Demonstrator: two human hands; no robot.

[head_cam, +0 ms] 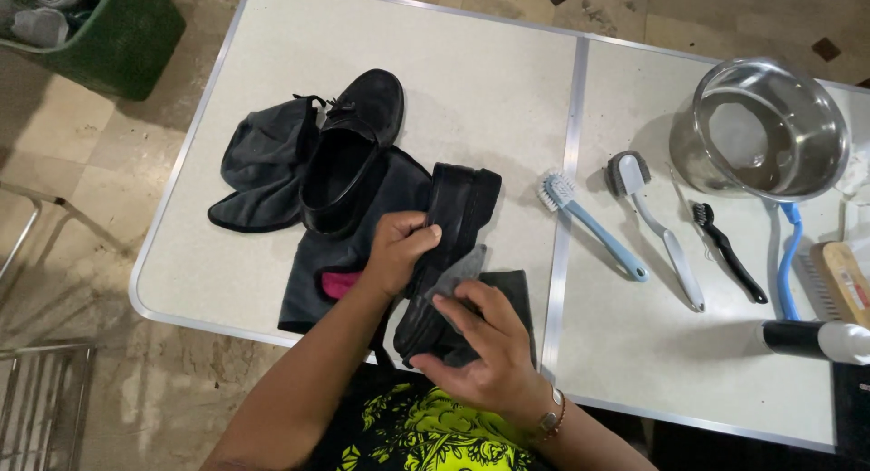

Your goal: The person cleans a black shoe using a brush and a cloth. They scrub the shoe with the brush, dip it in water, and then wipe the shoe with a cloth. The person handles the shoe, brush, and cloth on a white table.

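Two hands on one black shoe (450, 253), held sole-up over tabletop (471, 81) near edge. Left hand (396, 249) grip clenched on shoe's side. Right hand (485, 349) grip pinching grey cloth (458, 273) against sole. Second black shoe (352, 149) upright just behind, on dark cloths (263, 158). Three brushes (594, 224) in row to right, well apart from hands; steel bowl (770, 126) behind them. Green bin (109, 36) on floor, far left.
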